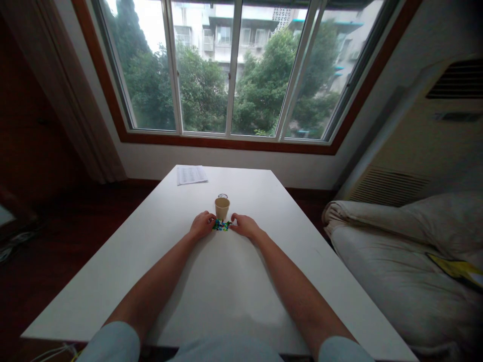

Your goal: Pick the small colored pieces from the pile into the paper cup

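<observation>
A small heap of multicoloured bits, perhaps beads (222,225), lies on the white table (226,271); they are too small to name for certain. Just behind the heap stands an upright tan paper cup (222,208), its inside showing no contents that I can make out. My left hand (203,225) is at the heap's left edge, fingers curled and their tips close together; whatever they pinch is too small to see. On the opposite side, my right hand (245,225) has thumb and forefinger apart beside the bits, with nothing visibly held.
Behind the cup lies a thin dark loop (222,196). Printed sheets of paper (191,175) rest at the table's far left corner. A covered couch (377,266) stands along the right, a curtain (71,100) hangs at left, and a window (230,75) is beyond the table.
</observation>
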Motion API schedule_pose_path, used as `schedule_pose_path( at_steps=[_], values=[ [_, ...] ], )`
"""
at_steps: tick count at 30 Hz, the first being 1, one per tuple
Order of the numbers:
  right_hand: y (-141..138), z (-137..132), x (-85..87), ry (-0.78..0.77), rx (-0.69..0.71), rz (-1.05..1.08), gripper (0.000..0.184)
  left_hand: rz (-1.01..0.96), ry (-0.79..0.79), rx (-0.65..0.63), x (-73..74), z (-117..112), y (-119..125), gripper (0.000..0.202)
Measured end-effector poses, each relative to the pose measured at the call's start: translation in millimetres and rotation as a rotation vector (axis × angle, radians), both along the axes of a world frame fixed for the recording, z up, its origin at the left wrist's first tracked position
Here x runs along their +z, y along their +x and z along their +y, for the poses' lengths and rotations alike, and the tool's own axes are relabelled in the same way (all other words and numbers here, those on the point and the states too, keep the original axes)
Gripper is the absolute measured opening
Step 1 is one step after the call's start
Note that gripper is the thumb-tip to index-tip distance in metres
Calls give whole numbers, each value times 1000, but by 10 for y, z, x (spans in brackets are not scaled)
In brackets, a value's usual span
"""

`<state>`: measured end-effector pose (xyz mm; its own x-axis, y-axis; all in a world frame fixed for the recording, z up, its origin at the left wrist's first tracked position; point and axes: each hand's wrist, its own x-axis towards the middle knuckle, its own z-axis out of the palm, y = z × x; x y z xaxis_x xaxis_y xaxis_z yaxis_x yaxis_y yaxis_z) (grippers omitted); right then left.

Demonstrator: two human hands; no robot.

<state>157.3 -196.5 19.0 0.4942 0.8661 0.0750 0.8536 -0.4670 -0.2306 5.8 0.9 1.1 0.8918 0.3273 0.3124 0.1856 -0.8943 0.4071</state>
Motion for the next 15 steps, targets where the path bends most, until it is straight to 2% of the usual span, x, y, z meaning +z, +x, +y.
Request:
schedule_pose_path(
  at_steps=[9, 15],
  values=[
    [-58, -12, 46, 10, -51, -17, 19, -7, 10, 9, -25, 7, 12, 22],
    [-106, -29, 11, 94, -60, -29, 15, 4, 0, 13, -10, -4, 6, 22]
  ],
)
